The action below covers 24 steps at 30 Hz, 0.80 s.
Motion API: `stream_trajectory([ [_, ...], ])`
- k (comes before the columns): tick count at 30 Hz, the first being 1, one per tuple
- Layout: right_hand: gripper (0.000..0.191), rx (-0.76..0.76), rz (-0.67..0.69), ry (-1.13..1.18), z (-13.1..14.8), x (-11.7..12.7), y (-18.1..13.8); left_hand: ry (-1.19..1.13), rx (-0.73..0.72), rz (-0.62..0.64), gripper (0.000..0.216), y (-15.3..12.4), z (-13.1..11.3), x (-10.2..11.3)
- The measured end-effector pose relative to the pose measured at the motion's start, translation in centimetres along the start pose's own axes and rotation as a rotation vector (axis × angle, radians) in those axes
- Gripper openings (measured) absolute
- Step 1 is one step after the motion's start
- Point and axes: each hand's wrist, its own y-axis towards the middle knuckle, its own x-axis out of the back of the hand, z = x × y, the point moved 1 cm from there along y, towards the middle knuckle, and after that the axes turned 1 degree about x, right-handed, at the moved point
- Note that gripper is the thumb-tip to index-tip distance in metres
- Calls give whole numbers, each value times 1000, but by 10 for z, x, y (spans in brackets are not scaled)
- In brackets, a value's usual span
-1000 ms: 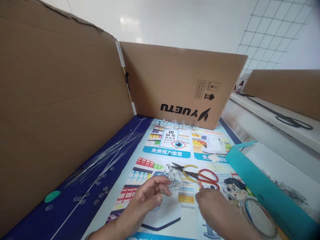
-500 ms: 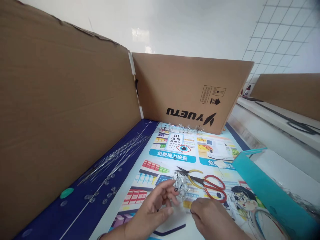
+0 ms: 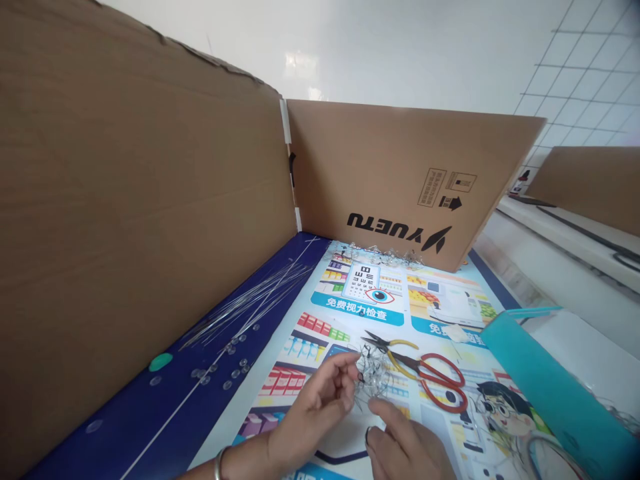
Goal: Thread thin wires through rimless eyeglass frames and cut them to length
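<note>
A tangled piece of thin clear and dark wire [image 3: 376,375] is in front of me, near the pliers. My left hand [image 3: 323,407] is closed, its curled fingertips at the tangle's left edge, where they appear to pinch it. My right hand [image 3: 405,440] lies below and to the right. Its index finger reaches toward the lower edge of the tangle, with the thumb apart from it and the other fingers bent. I see nothing clearly held in it. Just beyond are yellow-handled pliers [image 3: 390,347] and red-handled scissors [image 3: 434,373], overlapping each other.
Long thin wires [image 3: 250,300], small clear discs [image 3: 235,367] and a green oval piece [image 3: 161,362] lie on the left. Cardboard panels [image 3: 400,173] stand left and behind, with more wire pieces [image 3: 380,255] at the back panel's foot. A teal box [image 3: 555,393] sits right.
The view has shifted slightly, so everything sits further right. My right hand has drawn nearer my left, and its index finger has stretched out from a closed fist. My left hand stays at the wire tangle.
</note>
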Motion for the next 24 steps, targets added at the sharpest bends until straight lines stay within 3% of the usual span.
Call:
stream_trajectory([
  [5, 21, 67, 5, -145, 2, -6, 1, -29, -11, -10, 37, 0, -1, -3],
  [11, 24, -2, 88, -143, 3, -7, 0, 78, -44, -158, 2, -4, -2, -8],
  [15, 20, -51, 145, -102, 3, -12, -5, 129, -26, -237, 10, -13, 7, -10],
  [20, 14, -77, 295, -24, 0, -12, -7, 143, 238, -64, 4, -30, 39, -16],
  [24, 17, -217, 404, 128, -4, -3, -2, 28, 228, -34, 19, -34, 50, -23],
])
